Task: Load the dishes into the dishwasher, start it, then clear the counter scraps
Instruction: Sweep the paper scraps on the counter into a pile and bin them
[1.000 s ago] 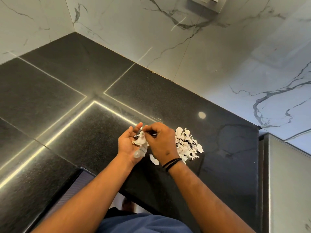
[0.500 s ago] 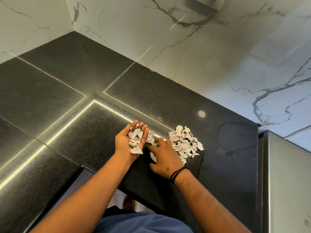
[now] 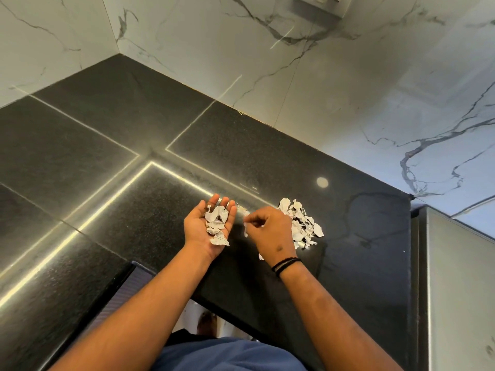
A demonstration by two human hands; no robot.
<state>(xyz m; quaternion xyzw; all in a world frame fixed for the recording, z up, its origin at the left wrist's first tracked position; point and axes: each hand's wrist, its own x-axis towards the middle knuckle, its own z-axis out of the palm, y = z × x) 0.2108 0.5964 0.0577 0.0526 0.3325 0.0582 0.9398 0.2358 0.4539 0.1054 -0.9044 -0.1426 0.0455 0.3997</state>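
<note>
A pile of torn white paper scraps (image 3: 301, 223) lies on the black granite counter (image 3: 134, 124) near its front right corner. My left hand (image 3: 198, 223) is held palm up over the counter, cupping several scraps (image 3: 217, 225). My right hand (image 3: 270, 231) hovers just left of the pile, fingertips pinched on a few scraps (image 3: 246, 228). A single scrap (image 3: 261, 256) lies near my right wrist.
Marble walls (image 3: 348, 89) meet the counter at the back and left. A grey appliance side (image 3: 460, 290) stands past the counter's right end. A wall socket (image 3: 318, 4) is at the top. The counter's front edge steps back near my body.
My right hand has lifted off the counter with pinched scraps and come toward my left palm. The left hand stays palm up with its scraps.
</note>
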